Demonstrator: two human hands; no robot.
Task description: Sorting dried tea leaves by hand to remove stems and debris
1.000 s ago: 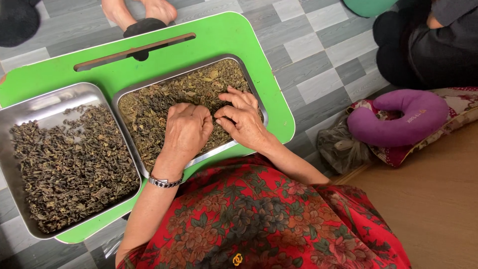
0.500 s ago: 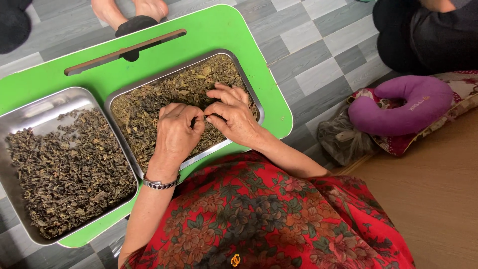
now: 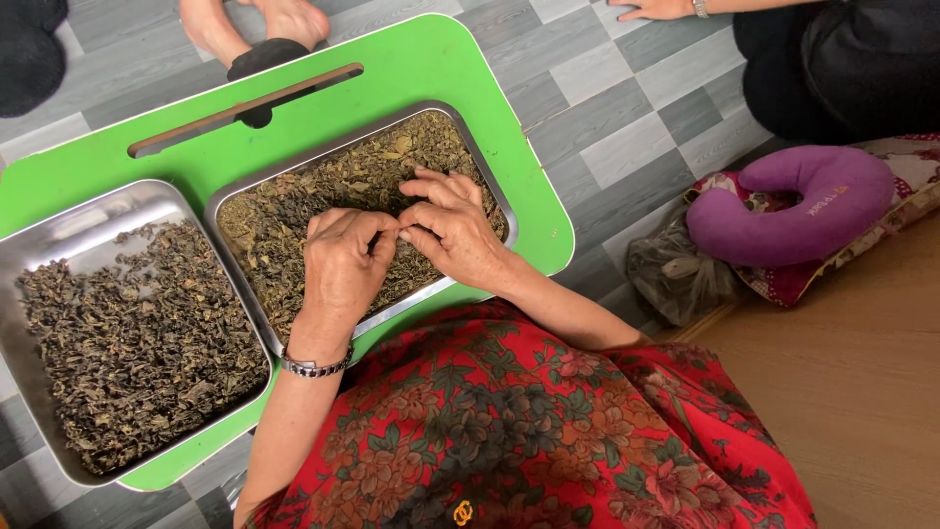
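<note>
Both hands are down in the right tray [image 3: 490,186], the steel one filled with dried leaves [image 3: 294,225], lighter and more broken than the rest. The left hand [image 3: 343,264] lies palm down on the leaves, fingers curled, a metal bracelet [image 3: 315,367] on the wrist. The right hand [image 3: 455,230] sits just beside it, and the fingertips of the two meet at the middle of the tray. Each grip is drawn together there, pinching at the leaves, though what is caught between the fingers is too small to tell.

The left tray [image 3: 98,211] touches the right one and holds darker, curlier leaves [image 3: 127,333]. Both trays stand on a green bench [image 3: 431,69] with a long slot [image 3: 245,98] near its far edge, set on a grey tiled floor [image 3: 627,108].

A red flowered garment [image 3: 529,431] covers the person's lap. To the right lie a purple neck pillow [image 3: 803,201] on a patterned cushion [image 3: 911,186] and a clear bag [image 3: 676,274] beside it. Another person's feet [image 3: 255,24] show beyond the bench.
</note>
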